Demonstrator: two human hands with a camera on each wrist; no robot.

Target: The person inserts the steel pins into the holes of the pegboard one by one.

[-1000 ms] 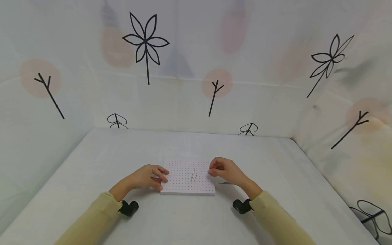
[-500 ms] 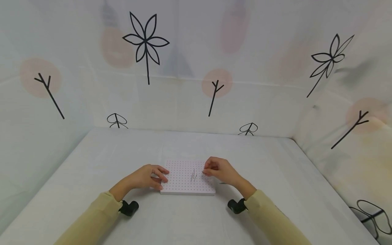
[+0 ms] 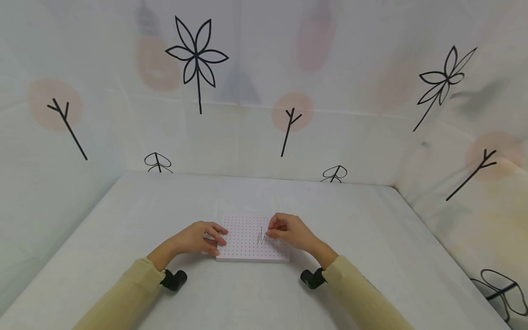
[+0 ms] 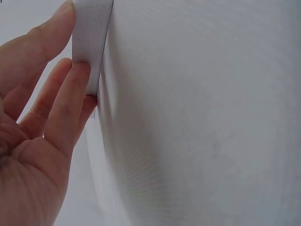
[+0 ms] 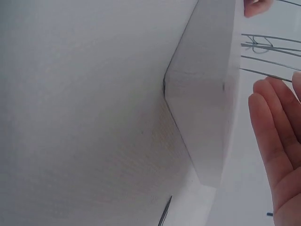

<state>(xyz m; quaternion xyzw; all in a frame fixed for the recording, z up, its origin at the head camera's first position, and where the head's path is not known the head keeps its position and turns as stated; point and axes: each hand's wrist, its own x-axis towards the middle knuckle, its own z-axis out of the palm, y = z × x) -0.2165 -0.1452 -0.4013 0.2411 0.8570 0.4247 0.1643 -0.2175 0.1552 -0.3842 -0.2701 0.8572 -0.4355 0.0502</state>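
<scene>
A flat white square foam board dotted with a grid of small red points (image 3: 247,243) is seen lying on the white cloth-covered surface (image 3: 371,256), near the front edge and roughly central between the two arms. The left hand (image 3: 198,238) is placed at the board's left edge; in the left wrist view its fingers (image 4: 70,94) are pressed against the side wall of the board, lightly bent, with nothing enclosed by them. The right hand (image 3: 288,231) is held over the right part of the board, its fingers drawn together at the tips beside a small group of thin grey metal pins (image 3: 261,236) that stand upright in the board. Whether a pin is pinched between those fingertips cannot be told from the head view. In the right wrist view the pins (image 5: 263,52) are seen as fine lines projecting from the board's face, with the fingers straight alongside them. One further thin metal pin (image 5: 164,214) is recorded lying on the surface just beside the board's right corner. Both forearms are covered by pale yellow sleeves (image 3: 123,293).
</scene>
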